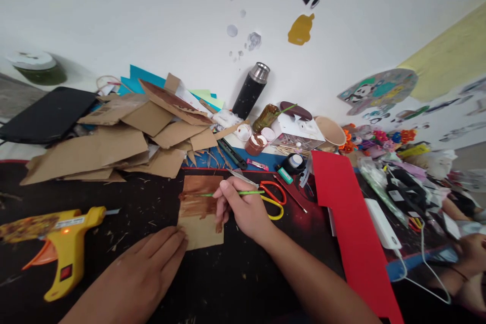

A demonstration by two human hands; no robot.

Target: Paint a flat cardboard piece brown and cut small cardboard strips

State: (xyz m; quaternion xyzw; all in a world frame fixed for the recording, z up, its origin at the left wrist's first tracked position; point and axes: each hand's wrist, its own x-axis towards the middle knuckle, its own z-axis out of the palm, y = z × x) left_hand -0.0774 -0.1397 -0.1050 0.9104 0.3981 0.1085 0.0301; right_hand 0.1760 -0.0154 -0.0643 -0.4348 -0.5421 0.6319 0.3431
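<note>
A small cardboard piece (205,233) lies on the black table mat, its upper part covered in brown paint and its lower part bare. My right hand (241,205) is closed on a thin green paintbrush (250,193), whose tip reaches the painted area at the upper left. Flat on the mat, my left hand (148,263) touches the cardboard's left edge with its fingertips, fingers stretched out side by side. Just right of my right hand are scissors (274,208) with red and yellow handles. Behind the cardboard stands an open jar of brown paint (255,145).
A yellow glue gun (72,243) with a lit orange light lies at the left. Cardboard scraps (94,149) are piled behind. A black thermos (250,91) stands by the wall. Red board (345,223) lies at the right, with another person's hand (473,253) beyond.
</note>
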